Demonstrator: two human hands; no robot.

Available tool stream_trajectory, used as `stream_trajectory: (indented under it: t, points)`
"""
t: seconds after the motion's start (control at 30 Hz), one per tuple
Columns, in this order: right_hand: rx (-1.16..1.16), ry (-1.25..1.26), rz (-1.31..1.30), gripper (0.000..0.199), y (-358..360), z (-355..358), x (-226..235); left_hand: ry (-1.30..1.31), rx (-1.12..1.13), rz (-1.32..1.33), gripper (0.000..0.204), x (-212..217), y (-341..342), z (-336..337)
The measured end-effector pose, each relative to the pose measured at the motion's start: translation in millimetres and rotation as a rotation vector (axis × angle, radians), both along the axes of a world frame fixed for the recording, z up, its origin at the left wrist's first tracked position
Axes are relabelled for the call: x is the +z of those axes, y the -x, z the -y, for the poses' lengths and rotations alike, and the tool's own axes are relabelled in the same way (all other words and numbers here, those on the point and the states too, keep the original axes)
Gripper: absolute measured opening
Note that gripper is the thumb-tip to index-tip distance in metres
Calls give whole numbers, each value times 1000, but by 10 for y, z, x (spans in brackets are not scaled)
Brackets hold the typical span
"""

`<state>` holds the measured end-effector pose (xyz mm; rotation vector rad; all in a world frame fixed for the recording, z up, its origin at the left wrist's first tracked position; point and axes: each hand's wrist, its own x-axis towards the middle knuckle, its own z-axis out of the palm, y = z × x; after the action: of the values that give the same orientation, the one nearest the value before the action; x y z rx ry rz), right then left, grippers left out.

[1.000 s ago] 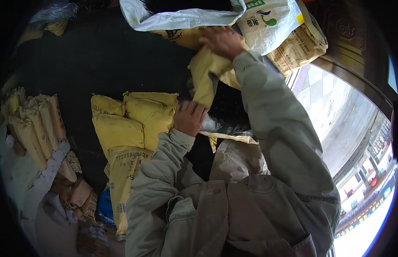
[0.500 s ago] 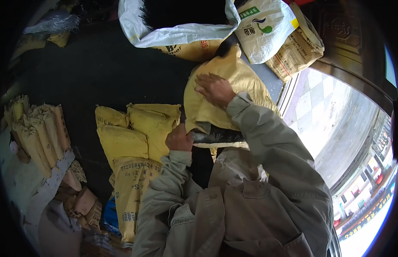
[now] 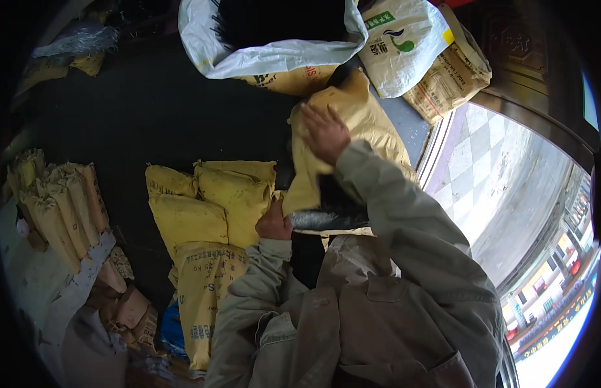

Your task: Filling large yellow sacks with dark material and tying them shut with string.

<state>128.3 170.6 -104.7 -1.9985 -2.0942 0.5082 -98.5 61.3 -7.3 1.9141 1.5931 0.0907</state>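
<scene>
I hold a large yellow sack (image 3: pixel 368 123) up in front of my chest. My right hand (image 3: pixel 323 132) lies on its upper left part, fingers spread over the fabric and gripping it. At the sack's lower left edge, my left hand (image 3: pixel 274 223) is closed on it, next to a dark opening with a grey rim (image 3: pixel 326 220). Both forearms wear grey-green jacket sleeves. The bottom of the sack is hidden behind my right arm.
Filled yellow sacks (image 3: pixel 203 200) are stacked just left of my left hand, with more standing in a row at far left (image 3: pixel 55 207). An open white sack of dark material (image 3: pixel 274 39), a white printed bag (image 3: pixel 404 45) and a brown paper bag (image 3: pixel 449 77) lie ahead. Tiled pavement (image 3: pixel 488 174) is at right.
My right hand came down from high up to the middle of the view. The yellow sack, bunched narrow before, now hangs spread wide. My left hand stayed low on its edge.
</scene>
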Motion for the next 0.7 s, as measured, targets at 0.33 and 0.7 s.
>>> stream_trajectory:
  t: [0.33, 0.7]
  points:
    - [150, 97, 139, 62, -141, 123, 12, -32, 70, 109, 31, -75, 215, 177]
    - [91, -47, 606, 51, -1129, 1176, 1549, -55, 163, 247, 19, 103, 159, -341]
